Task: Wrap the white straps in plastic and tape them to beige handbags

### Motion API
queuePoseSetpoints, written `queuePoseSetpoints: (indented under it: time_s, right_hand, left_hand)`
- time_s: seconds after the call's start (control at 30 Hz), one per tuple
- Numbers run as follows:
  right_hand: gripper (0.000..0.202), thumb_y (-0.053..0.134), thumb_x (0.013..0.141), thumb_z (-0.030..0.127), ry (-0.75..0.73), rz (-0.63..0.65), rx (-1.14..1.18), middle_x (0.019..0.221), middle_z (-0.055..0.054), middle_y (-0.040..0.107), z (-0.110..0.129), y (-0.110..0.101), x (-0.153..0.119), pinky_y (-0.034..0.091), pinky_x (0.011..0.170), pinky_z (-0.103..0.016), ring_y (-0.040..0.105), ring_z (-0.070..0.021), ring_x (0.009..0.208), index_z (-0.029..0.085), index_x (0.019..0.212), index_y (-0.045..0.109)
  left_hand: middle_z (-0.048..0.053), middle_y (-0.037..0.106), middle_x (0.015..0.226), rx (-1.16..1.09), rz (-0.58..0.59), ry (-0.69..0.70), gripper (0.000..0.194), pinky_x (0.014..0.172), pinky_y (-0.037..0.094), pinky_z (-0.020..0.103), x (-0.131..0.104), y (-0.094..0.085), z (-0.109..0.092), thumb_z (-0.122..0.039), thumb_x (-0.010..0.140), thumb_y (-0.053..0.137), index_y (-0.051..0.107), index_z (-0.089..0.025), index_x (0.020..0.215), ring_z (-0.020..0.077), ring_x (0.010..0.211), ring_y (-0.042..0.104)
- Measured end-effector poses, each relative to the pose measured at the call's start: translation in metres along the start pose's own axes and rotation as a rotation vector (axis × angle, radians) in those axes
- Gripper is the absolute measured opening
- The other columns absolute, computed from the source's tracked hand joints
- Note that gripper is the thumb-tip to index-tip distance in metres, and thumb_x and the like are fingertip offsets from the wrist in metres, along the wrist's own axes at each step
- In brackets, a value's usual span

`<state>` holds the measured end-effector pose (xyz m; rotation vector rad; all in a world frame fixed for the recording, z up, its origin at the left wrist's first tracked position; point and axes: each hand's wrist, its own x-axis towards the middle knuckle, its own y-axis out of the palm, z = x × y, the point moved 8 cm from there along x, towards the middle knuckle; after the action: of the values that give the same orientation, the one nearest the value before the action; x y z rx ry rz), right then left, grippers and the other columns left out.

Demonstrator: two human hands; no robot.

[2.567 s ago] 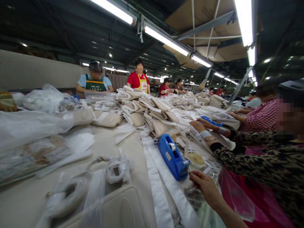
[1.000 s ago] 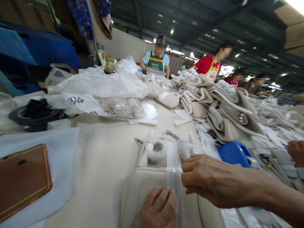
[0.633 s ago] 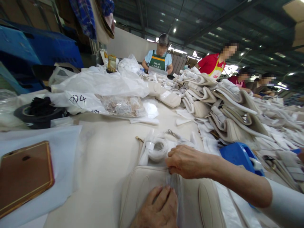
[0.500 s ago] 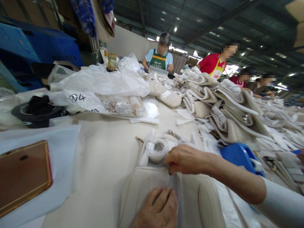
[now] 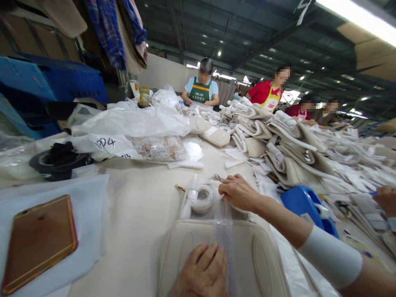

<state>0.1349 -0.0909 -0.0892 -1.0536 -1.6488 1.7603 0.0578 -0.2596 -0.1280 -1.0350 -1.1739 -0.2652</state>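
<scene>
Cream padded leather piece [image 5: 247,264], moulded with two raised ribs, lies flat on the beige counter [image 5: 145,214] at the bottom centre of the head view. Left hand [image 5: 202,274] rests palm down on its near edge, fingers spread flat, gripping nothing. Clear plastic strip [image 5: 223,231] runs up across the piece from beside that hand. Right hand [image 5: 238,192], white sleeve on the forearm, sits curled at the far end of the strip, fingertips pinched on the plastic just past the piece's far edge. White coiled cord in a clear bag [image 5: 201,198] lies just left of the right hand, touching the piece's far edge.

Blue tape dispenser [image 5: 305,204] sits right of the right forearm. Copper-coloured phone [image 5: 38,241] lies on a white sheet at the left, well apart. Black tape roll [image 5: 57,159] sits behind it. Stacks of cream folded covers [image 5: 287,152] fill the right side. Four people stand at the far end of the counter; another person's hand [image 5: 385,198] shows at the right edge.
</scene>
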Motion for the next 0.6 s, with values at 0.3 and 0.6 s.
queuePoseSetpoints:
  time_s: [0.3,0.6]
  right_hand:
    - [0.043,0.044,0.088,0.018,-0.154,-0.589,-0.162,0.130,-0.013,0.052,0.073,0.044,-0.117,0.035,0.097,-0.044,0.044,-0.0260,0.121,0.013,0.130,0.042]
    - [0.068,0.025,0.088,0.051,0.633,-0.500,0.681,0.141,-0.017,0.036,-0.020,0.097,-0.155,0.033,0.107,-0.045,0.034,-0.0249,0.131,0.006,0.137,0.031]
  left_hand:
    - [0.001,0.066,0.074,-0.179,-0.076,-0.077,0.034,0.076,0.049,0.022,0.014,-0.019,0.009,-0.028,0.092,0.034,0.061,-0.016,0.075,0.0123,0.082,0.060]
    - [0.015,0.066,0.103,-0.492,0.073,-1.314,0.054,0.074,0.056,0.040,-0.057,-0.029,0.137,-0.053,0.069,0.061,0.060,-0.012,0.103,0.0282,0.091,0.064]
